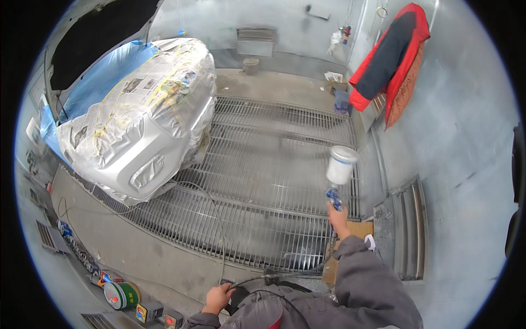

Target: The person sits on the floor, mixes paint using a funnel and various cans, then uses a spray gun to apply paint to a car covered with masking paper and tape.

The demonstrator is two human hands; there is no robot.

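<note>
My right hand (pixel 338 218) is wrapped round the handle of a blue spray gun (pixel 332 196), held out ahead of me. A whitish paint cup (pixel 341 167) sits on top of the gun. Low in the view, my left hand (pixel 217 299) is closed round a dark air hose (pixel 249 279), which runs across my front toward the gun. Some way off to the left stands a car front (pixel 164 143) with a silvery-white bumper. Plastic film and newspaper (pixel 148 82) cover much of it, and its hood (pixel 104 38) is raised.
Metal floor grating (pixel 263 186) stretches between me and the car. A thin hose (pixel 221 230) crosses it. Paint cans (pixel 121 295) stand at lower left. Cardboard (pixel 359 229) lies by my right arm. A red jacket (pixel 390 60) hangs on the right wall; a bucket (pixel 251 66) stands far back.
</note>
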